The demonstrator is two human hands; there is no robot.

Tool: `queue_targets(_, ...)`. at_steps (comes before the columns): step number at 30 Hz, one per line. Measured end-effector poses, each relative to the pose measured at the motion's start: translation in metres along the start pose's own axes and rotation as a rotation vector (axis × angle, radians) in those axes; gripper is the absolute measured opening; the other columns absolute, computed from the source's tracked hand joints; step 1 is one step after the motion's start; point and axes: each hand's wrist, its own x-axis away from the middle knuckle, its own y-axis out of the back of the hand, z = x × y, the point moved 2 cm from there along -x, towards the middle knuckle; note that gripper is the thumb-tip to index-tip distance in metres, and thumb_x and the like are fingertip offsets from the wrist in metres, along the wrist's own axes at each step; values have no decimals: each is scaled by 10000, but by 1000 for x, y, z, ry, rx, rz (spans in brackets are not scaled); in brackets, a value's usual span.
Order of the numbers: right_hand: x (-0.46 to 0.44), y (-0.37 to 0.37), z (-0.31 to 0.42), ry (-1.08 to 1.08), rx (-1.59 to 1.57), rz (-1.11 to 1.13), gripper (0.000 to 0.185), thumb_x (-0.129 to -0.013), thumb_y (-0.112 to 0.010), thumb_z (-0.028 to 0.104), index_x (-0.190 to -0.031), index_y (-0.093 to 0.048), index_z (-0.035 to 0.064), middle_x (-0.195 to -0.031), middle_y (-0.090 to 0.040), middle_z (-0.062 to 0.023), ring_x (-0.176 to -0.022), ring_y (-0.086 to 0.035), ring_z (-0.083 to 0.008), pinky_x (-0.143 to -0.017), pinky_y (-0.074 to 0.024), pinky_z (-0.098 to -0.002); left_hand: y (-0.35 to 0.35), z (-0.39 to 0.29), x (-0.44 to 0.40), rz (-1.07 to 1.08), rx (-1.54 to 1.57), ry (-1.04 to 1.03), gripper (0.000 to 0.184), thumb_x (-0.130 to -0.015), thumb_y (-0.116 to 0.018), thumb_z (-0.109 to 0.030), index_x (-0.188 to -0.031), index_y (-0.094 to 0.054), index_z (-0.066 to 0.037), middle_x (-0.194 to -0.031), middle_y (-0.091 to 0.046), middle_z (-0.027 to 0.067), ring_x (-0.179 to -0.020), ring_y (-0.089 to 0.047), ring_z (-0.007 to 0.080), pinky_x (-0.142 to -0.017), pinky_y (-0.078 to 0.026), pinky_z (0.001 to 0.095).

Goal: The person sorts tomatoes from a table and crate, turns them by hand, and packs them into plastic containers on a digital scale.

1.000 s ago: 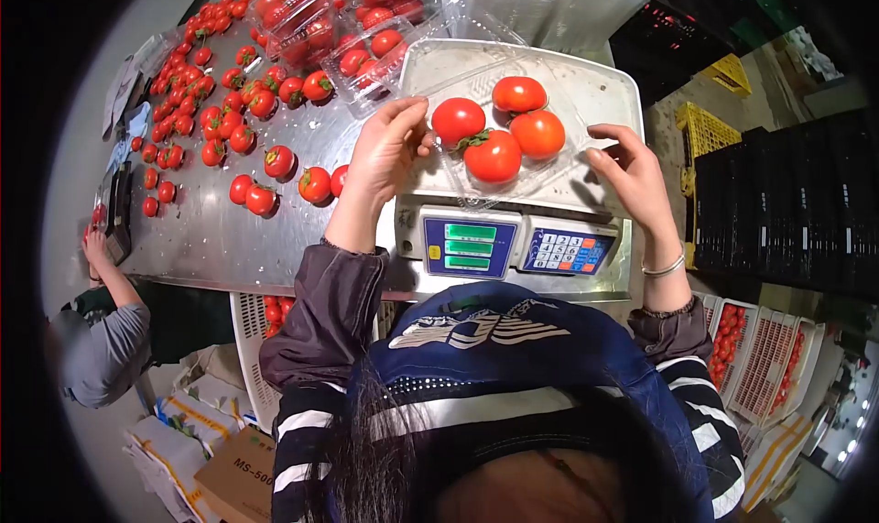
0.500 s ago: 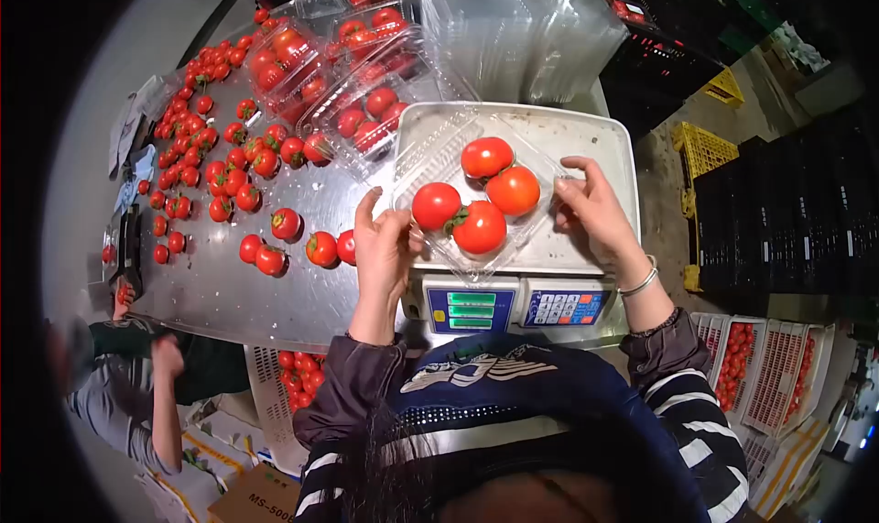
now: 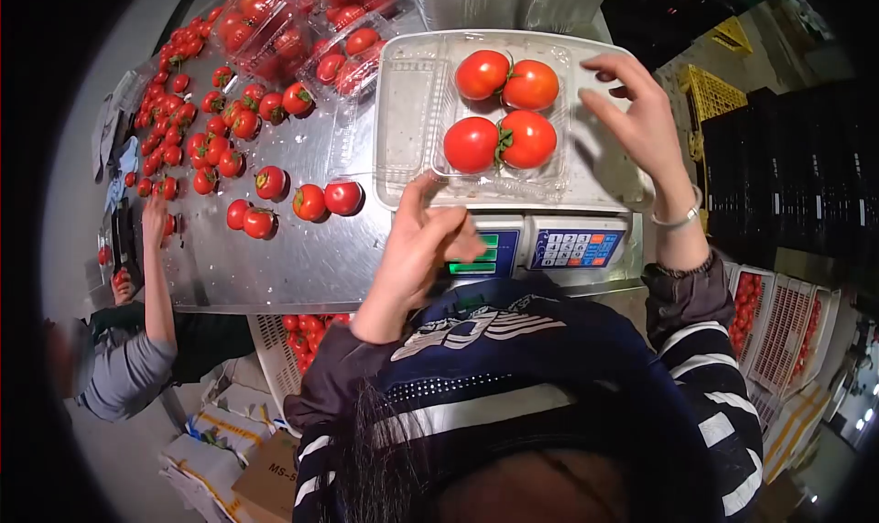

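An open clear plastic box (image 3: 412, 111) lies on the pale tray (image 3: 604, 179) of a weighing scale, with several red tomatoes (image 3: 528, 139) grouped in its right half. My left hand (image 3: 428, 239) is at the tray's front edge, fingers apart and holding nothing, partly over the scale's green display (image 3: 485, 254). To the right of the box, my right hand (image 3: 632, 111) hovers above the tray with fingers spread and empty. The keypad (image 3: 575, 248) shows below the tray.
Loose tomatoes (image 3: 270, 182) are spread over the metal table (image 3: 302, 248) at left. Filled clear boxes (image 3: 261, 33) stand behind, beside stacked empty boxes (image 3: 513, 1). A co-worker (image 3: 128, 367) reaches in at far left. Black crates (image 3: 787, 184) stand at right.
The box has been turned square to the tray and has left my hands. My left hand has moved toward the display, my right hand up and away. The co-worker's arm now reaches onto the table.
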Motion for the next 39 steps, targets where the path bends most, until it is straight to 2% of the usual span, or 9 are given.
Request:
queue_targets(3, 11, -3, 27, 140, -2, 121, 407, -678, -679, 137, -1064, -562, 80, -952, -565, -63, -804, -549, -217, -644, -430, -304, 15, -29, 8, 224, -381, 147, 371, -811, -582, -78, -1143, -427, -16, -834, -562, 97, -604, -583, 156, -506, -474, 238)
queue_targets(8, 10, -35, 57, 143, 328, 291, 377, -623, -713, 198, -956, -586, 76, -951, -544, -67, -846, -537, -234, -734, -400, -343, -31, -67, -29, 197, -1572, -1020, 377, -780, -631, -218, -1099, -528, -46, -826, -592, 122, -892, -543, 280, -769, -423, 339)
queue_targets(17, 0, -33, 57, 131, 441, 458, 357, -604, -708, 174, -921, -567, 90, -913, -537, -61, -862, -539, -243, -751, -395, -361, -49, -67, -68, 400, -2074, -441, 534, -670, -708, -360, -1088, -549, -68, -988, -569, 141, -1007, -459, 341, -879, -347, 422)
queue_targets(20, 4, -35, 54, 154, 423, 425, 337, -604, -700, 163, -907, -572, 88, -913, -540, -63, -856, -541, -245, -748, -399, -362, -32, -69, -60, 259, -1630, -801, 588, -648, -723, -359, -1107, -535, -43, -1062, -541, 144, -1040, -460, 321, -899, -345, 415)
queue_targets(25, 1, -35, 53, 163, 345, 405, 306, -610, -694, 157, -882, -585, 68, -889, -562, -73, -840, -556, -254, -734, -423, -363, -15, -61, -53, 196, -1163, -870, 599, -655, -726, -321, -1128, -512, -21, -1093, -519, 156, -1026, -499, 282, -884, -392, 401)
queue_targets(29, -1, -25, 42, 138, 162, 436, 335, -624, -697, 168, -919, -585, 55, -881, -592, -86, -832, -577, -271, -727, -446, -366, -7, -61, -45, 130, -642, -530, 591, -743, -661, -300, -1206, -434, -10, -1134, -494, 183, -962, -552, 275, -778, -489, 350)
queue_targets(32, -6, -15, 37, 85, -70, 434, 361, -634, -699, 180, -951, -583, 52, -881, -606, -95, -817, -587, -286, -722, -457, -363, 1, -64, -43, 367, 120, -113, 574, -831, -559, -294, -1281, -331, -21, -1164, -469, 214, -882, -586, 303, -656, -538, 288)
queue_targets(34, -8, -10, 34, -42, -377, 422, 388, -642, -700, 194, -981, -580, 51, -882, -616, -104, -794, -595, -303, -715, -465, -354, -1, -62, -44, 388, 143, -92, 566, -847, -533, -294, -1288, -315, -16, -1167, -467, 217, -883, -586, 310, -633, -539, 280)
queue_targets(39, -3, -14, 36, 44, -257, 381, 392, -653, -705, 229, -996, -590, 80, -911, -598, -81, -840, -575, -265, -765, -423, -362, -2, -62, -42, 366, 42, -90, 538, -879, -481, -280, -1297, -290, -2, -1170, -467, 222, -884, -585, 323, -595, -540, 272)
